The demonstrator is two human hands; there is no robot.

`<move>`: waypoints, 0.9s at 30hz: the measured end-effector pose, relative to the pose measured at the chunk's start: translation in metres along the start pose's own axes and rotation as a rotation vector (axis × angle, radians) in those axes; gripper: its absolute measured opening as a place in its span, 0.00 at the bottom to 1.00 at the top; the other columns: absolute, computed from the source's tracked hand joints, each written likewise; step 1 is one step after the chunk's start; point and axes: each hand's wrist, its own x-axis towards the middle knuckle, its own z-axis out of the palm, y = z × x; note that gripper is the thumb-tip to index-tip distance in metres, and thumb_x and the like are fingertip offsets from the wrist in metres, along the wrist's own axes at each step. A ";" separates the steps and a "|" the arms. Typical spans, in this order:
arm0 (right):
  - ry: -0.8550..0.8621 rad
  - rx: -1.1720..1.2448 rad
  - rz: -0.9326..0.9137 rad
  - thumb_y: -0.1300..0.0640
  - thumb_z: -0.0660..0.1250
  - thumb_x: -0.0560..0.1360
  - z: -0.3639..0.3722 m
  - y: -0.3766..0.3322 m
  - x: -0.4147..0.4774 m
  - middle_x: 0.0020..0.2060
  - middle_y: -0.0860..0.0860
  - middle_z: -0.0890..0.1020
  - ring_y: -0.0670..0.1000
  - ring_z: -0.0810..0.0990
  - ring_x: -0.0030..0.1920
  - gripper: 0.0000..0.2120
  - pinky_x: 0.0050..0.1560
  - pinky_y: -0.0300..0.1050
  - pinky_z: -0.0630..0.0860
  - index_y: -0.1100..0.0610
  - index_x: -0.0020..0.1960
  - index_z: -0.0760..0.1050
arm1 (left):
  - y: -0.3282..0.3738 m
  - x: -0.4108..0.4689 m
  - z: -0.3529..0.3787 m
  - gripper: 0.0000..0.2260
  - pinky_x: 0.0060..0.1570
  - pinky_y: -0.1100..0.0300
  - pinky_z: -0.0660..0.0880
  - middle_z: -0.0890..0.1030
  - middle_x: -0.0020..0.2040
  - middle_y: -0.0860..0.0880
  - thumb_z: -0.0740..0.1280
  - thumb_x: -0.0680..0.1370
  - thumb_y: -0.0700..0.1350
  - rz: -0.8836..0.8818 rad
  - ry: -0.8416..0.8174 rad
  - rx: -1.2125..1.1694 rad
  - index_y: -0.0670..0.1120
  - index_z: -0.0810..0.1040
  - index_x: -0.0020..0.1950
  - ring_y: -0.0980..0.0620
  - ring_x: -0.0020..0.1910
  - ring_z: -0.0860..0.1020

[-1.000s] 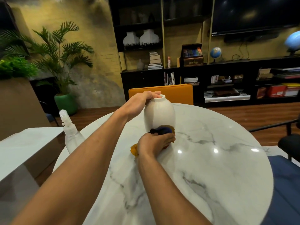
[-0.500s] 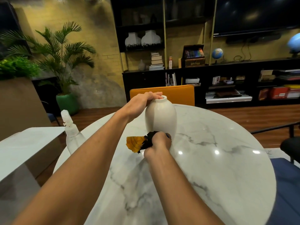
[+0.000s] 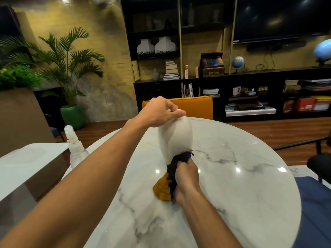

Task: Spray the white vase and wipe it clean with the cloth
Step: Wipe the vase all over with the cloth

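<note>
Two bare hands work at frame centre; the left hand (image 3: 157,111) curls over the rim of the white egg-shaped ceramic vase (image 3: 176,138) (tilted on the round white marble table (image 3: 241,185)); the right hand (image 3: 187,176) clutches the bunched navy-and-yellow cloth (image 3: 162,190) against the vase's foot; the clear plastic spray bottle (image 3: 76,151) stands mid-left.

Beyond the left hand (image 3: 157,111) stands an orange chair (image 3: 193,106); behind it, black shelving (image 3: 161,90) holds books (image 3: 172,70), a small globe (image 3: 237,62) and two pale, perhaps ceramic, jars (image 3: 164,45), with a dark television (image 3: 281,17) above. Far left of that hand, a palm (image 3: 68,56) in a green pot (image 3: 72,117) fronts a yellowish brick wall (image 3: 114,33). The floor (image 3: 268,129) is wood. A blue seat (image 3: 315,212) lies right of the right hand (image 3: 186,174).
</note>
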 end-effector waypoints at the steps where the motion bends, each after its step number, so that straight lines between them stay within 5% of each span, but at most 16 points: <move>1: -0.021 -0.004 -0.009 0.58 0.54 0.85 -0.003 0.001 0.000 0.35 0.49 0.80 0.51 0.76 0.35 0.11 0.38 0.44 0.76 0.48 0.57 0.75 | 0.003 0.004 -0.001 0.16 0.53 0.56 0.77 0.83 0.59 0.51 0.69 0.77 0.59 -0.004 -0.003 0.046 0.49 0.87 0.54 0.52 0.56 0.79; 4: -0.046 -0.017 -0.029 0.58 0.55 0.85 -0.005 0.003 0.003 0.39 0.50 0.81 0.51 0.79 0.39 0.15 0.40 0.43 0.78 0.47 0.67 0.73 | 0.010 0.011 -0.004 0.14 0.52 0.57 0.78 0.83 0.58 0.50 0.70 0.78 0.56 -0.002 -0.052 0.151 0.48 0.86 0.55 0.51 0.55 0.80; 9: -0.034 -0.054 -0.048 0.56 0.54 0.85 -0.004 0.008 0.010 0.40 0.50 0.83 0.52 0.81 0.41 0.13 0.46 0.48 0.80 0.45 0.64 0.72 | 0.013 0.008 -0.008 0.06 0.57 0.54 0.77 0.81 0.62 0.50 0.68 0.81 0.51 0.052 -0.104 0.164 0.51 0.83 0.51 0.49 0.59 0.78; 13: -0.044 -0.236 -0.166 0.60 0.53 0.84 0.000 0.013 0.008 0.66 0.51 0.78 0.54 0.78 0.60 0.26 0.60 0.51 0.77 0.46 0.81 0.58 | 0.006 0.006 -0.011 0.07 0.66 0.48 0.74 0.78 0.66 0.52 0.67 0.82 0.48 0.090 -0.157 0.071 0.50 0.81 0.45 0.50 0.64 0.75; 16: -0.046 -0.352 -0.299 0.59 0.52 0.85 0.008 0.020 0.004 0.76 0.52 0.68 0.54 0.73 0.69 0.30 0.68 0.50 0.72 0.47 0.83 0.44 | -0.001 0.004 -0.011 0.09 0.70 0.46 0.69 0.77 0.68 0.54 0.67 0.82 0.47 0.082 -0.195 -0.044 0.47 0.80 0.43 0.51 0.67 0.73; 19: -0.019 -0.490 -0.517 0.61 0.53 0.85 0.021 0.031 0.001 0.83 0.50 0.48 0.52 0.52 0.82 0.34 0.79 0.48 0.59 0.51 0.82 0.35 | -0.004 0.003 -0.010 0.09 0.72 0.42 0.68 0.78 0.67 0.55 0.67 0.82 0.46 0.048 -0.205 -0.140 0.44 0.81 0.43 0.50 0.68 0.73; 21: -0.013 -0.581 -0.648 0.67 0.54 0.83 0.028 0.040 0.001 0.81 0.47 0.34 0.47 0.35 0.81 0.39 0.81 0.43 0.43 0.52 0.80 0.30 | -0.005 0.002 -0.009 0.09 0.72 0.42 0.67 0.78 0.67 0.55 0.68 0.81 0.46 0.028 -0.202 -0.182 0.44 0.82 0.44 0.50 0.68 0.73; 23: -0.013 -0.696 -0.760 0.71 0.56 0.79 0.035 0.047 0.000 0.79 0.46 0.29 0.47 0.28 0.78 0.45 0.77 0.41 0.35 0.52 0.76 0.25 | -0.005 0.001 -0.008 0.09 0.72 0.42 0.67 0.78 0.67 0.55 0.67 0.81 0.47 0.009 -0.194 -0.214 0.44 0.83 0.45 0.50 0.68 0.73; 25: 0.034 -0.808 -0.910 0.74 0.56 0.73 0.041 0.051 0.003 0.82 0.51 0.37 0.51 0.34 0.81 0.46 0.76 0.45 0.37 0.55 0.80 0.31 | -0.006 0.000 -0.006 0.09 0.72 0.43 0.67 0.78 0.67 0.55 0.67 0.82 0.47 -0.004 -0.187 -0.231 0.45 0.84 0.45 0.50 0.68 0.73; 27: 0.136 -0.854 -1.026 0.73 0.57 0.67 0.043 0.049 0.013 0.81 0.57 0.57 0.56 0.50 0.81 0.45 0.76 0.51 0.47 0.61 0.82 0.47 | -0.006 0.000 -0.006 0.10 0.72 0.43 0.68 0.77 0.68 0.55 0.67 0.82 0.46 -0.013 -0.188 -0.240 0.47 0.84 0.44 0.49 0.68 0.73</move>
